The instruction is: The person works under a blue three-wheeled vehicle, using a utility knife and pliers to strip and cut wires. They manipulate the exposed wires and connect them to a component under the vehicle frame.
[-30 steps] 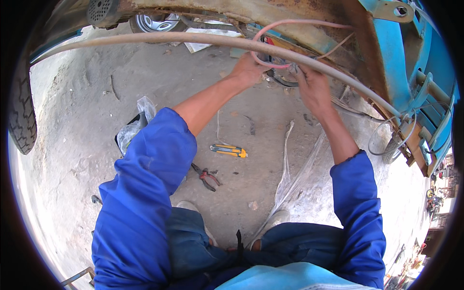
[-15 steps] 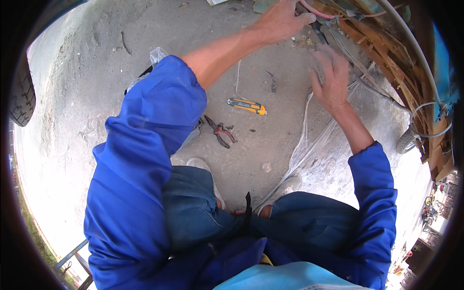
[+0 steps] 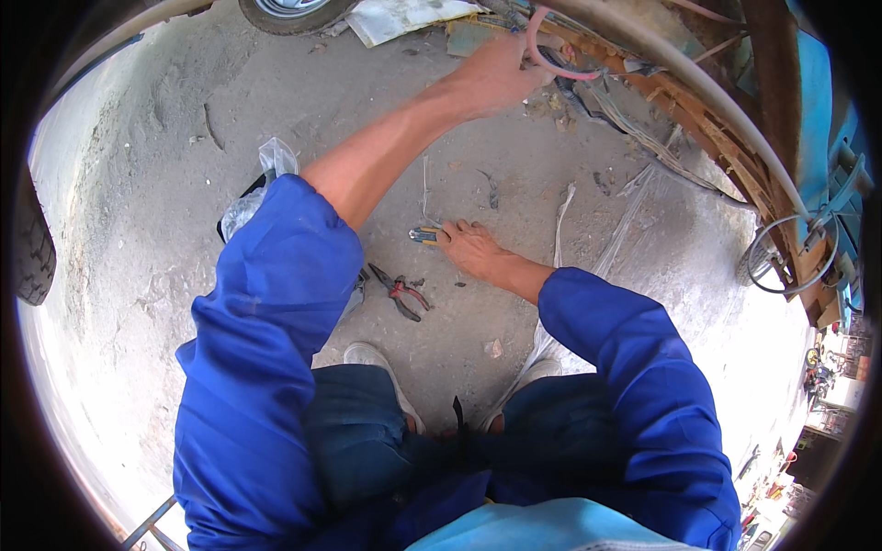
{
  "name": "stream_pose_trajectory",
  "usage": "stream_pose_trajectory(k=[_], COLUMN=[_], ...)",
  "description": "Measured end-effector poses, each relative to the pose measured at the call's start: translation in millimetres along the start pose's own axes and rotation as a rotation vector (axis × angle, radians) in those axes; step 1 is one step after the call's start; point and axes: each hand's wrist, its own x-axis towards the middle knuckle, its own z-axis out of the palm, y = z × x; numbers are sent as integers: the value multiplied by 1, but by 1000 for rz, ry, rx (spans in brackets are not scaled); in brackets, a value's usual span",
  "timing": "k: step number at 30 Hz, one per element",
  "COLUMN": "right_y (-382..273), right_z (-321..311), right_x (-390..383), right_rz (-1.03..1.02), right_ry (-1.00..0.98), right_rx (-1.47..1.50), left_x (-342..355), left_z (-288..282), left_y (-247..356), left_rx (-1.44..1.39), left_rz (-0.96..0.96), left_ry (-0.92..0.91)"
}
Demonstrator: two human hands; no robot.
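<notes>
Down on the concrete, my right hand (image 3: 471, 250) has its fingers closed over a yellow-and-grey utility knife (image 3: 425, 235). Only the knife's left end shows; the rest is under the fingers. Farther off, my left arm reaches out to the wooden edge, and my left hand (image 3: 505, 73) grips a dark cable (image 3: 568, 90). A pink cable (image 3: 542, 57) loops past its fingers, which are partly blurred. Nearer my feet lie red-handled pliers (image 3: 401, 292), their handles spread.
On the right, splintered wood (image 3: 707, 124) runs beneath a curved metal pipe (image 3: 735, 101), with loose wires below. A clear plastic bag (image 3: 276, 158) lies beside my left sleeve. A wheel (image 3: 292, 11) stands at the far edge, a tyre (image 3: 35, 243) at the left.
My right hand has come down and left from beside the wires to the utility knife and closed on it. My left hand stays at the cables; the view has shifted.
</notes>
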Motion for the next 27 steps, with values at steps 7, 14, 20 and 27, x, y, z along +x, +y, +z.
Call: stream_pose_trajectory(k=[7, 14, 20, 27], right_y=[5, 30, 31, 51], right_z=[11, 1, -69, -168], right_x=[-5, -15, -56, -124], right_rz=[79, 307, 407, 364], right_ry=[42, -202, -143, -21], right_rx=[27, 408, 1137, 1299], left_x=[-4, 0, 1, 2], left_z=[-7, -13, -11, -10], left_y=[5, -3, -1, 5], left_rx=[108, -20, 75, 118], left_rz=[144, 87, 117, 65], left_ry=[14, -108, -5, 5])
